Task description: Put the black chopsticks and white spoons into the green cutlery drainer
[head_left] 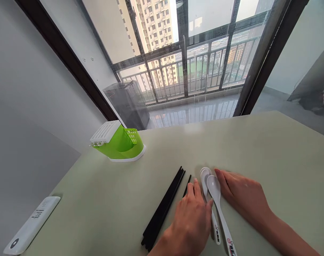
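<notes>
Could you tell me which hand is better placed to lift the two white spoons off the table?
Probably the right hand: it lies open just beside the white spoons, its fingertips at the bowls. The left hand rests flat, partly over a spoon handle and a stray chopstick, nearer the black chopsticks.

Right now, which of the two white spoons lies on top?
The right-hand spoon, whose bowl sits nearer the right hand. Its bowl overlaps the other spoon, whose bowl pokes out farther away and whose handle runs beside the left hand.

Left hand (191, 217) and right hand (244, 195) rest flat flanking two white spoons (214, 193), black chopsticks (164, 208) just beside.
</notes>
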The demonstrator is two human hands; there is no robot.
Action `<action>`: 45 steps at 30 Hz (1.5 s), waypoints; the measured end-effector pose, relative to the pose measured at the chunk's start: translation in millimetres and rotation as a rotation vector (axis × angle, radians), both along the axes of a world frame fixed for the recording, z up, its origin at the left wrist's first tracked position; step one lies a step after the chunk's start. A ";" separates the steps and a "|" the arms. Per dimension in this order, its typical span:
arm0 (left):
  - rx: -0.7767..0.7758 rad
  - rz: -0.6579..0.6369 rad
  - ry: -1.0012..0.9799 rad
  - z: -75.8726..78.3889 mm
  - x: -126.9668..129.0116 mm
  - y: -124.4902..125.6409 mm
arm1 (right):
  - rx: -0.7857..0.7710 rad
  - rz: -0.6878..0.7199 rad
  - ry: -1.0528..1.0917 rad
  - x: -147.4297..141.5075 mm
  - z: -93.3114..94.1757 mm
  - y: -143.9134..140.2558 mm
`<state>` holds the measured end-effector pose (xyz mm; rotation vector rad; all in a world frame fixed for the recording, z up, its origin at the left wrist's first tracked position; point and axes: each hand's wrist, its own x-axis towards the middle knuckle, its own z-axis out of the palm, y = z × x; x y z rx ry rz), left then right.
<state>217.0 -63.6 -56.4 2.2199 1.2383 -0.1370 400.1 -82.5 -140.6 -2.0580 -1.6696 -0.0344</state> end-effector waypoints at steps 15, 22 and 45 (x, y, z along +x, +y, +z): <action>1.228 0.382 -0.255 88.3 -142.0 167.0 | -0.135 -0.124 0.259 6.9 1.0 5.0; 1.097 0.473 -0.089 81.1 -197.5 204.4 | -0.216 -0.165 0.368 9.7 2.1 5.5; 1.013 0.345 -0.034 87.5 -147.9 175.5 | -0.249 -0.175 0.405 10.6 5.0 4.4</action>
